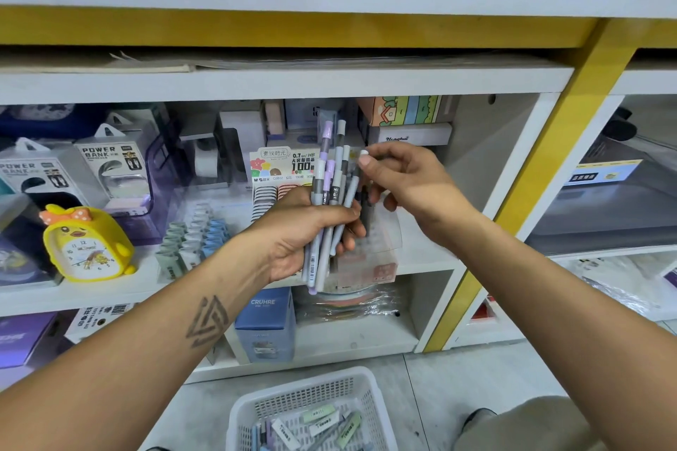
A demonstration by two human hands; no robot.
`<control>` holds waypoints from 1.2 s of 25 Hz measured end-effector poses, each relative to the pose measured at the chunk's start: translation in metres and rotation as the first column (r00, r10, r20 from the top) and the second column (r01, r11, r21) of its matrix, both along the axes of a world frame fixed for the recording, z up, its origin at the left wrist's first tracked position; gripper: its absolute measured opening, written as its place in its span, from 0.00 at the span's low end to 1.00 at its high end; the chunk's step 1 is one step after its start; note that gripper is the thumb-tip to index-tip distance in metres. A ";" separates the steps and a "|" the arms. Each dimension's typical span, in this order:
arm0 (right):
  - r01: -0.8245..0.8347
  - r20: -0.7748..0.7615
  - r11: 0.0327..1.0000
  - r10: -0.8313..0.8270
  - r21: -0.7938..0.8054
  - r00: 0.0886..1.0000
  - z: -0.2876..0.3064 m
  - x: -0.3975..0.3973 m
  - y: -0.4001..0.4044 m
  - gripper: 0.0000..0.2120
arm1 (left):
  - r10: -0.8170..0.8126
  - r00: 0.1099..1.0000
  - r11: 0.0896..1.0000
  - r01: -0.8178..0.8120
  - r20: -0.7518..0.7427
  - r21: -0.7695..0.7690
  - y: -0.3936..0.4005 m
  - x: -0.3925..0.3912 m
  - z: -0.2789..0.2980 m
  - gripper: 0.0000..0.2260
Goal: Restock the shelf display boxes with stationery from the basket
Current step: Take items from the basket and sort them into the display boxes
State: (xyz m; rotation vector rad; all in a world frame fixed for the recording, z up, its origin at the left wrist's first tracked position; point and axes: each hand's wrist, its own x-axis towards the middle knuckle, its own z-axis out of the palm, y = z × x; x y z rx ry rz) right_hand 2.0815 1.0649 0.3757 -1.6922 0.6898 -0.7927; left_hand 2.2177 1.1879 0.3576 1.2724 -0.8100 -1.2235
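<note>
At picture centre the left hand (304, 231) grips a bunch of pencils (329, 201), tips fanned toward 12 o'clock, in front of the shelf (421, 260). At 3 o'clock of the bunch, the right hand (403, 179) pinches one pencil's top between thumb and forefinger. The display box (370, 260), clear plastic, sits just behind the bunch. The basket (311, 410), at 6 o'clock on the floor, holds more stationery. A yellow clock (86, 245) stands at 9 o'clock.
</note>
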 end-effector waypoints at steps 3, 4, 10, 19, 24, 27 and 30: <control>0.039 0.106 0.996 -0.048 0.082 0.993 0.006 0.001 0.000 0.08 | -0.031 0.999 1.000 0.031 -0.013 0.006 0.000 -0.003 0.001 0.04; 0.089 0.139 0.991 -0.103 0.100 0.985 0.009 -0.001 -0.003 0.06 | -0.028 0.999 0.999 0.028 -0.026 0.015 0.000 -0.003 0.001 0.05; 0.333 0.136 0.936 -0.317 -0.114 0.938 0.016 -0.015 -0.020 0.05 | 0.064 0.998 0.996 -0.064 -0.010 0.064 0.001 0.001 0.004 0.07; 0.129 -0.235 0.781 -0.335 -0.611 0.913 -0.012 -0.012 -0.025 0.05 | 0.113 0.994 0.993 -0.114 0.008 0.033 0.003 0.002 0.006 0.09; 0.016 -0.312 0.749 -0.295 -0.662 0.903 -0.021 -0.012 -0.023 0.06 | 0.128 0.990 0.992 -0.127 -0.054 0.020 0.005 0.003 0.008 0.07; -0.066 -0.335 0.743 -0.219 -0.666 0.916 -0.021 -0.013 -0.019 0.06 | 0.139 0.989 0.990 -0.137 -0.060 0.024 0.005 0.002 0.009 0.06; -0.092 -0.336 0.731 -0.195 -0.676 0.922 -0.019 -0.014 -0.016 0.05 | 0.143 0.987 0.990 -0.142 -0.070 0.021 0.005 0.000 0.010 0.06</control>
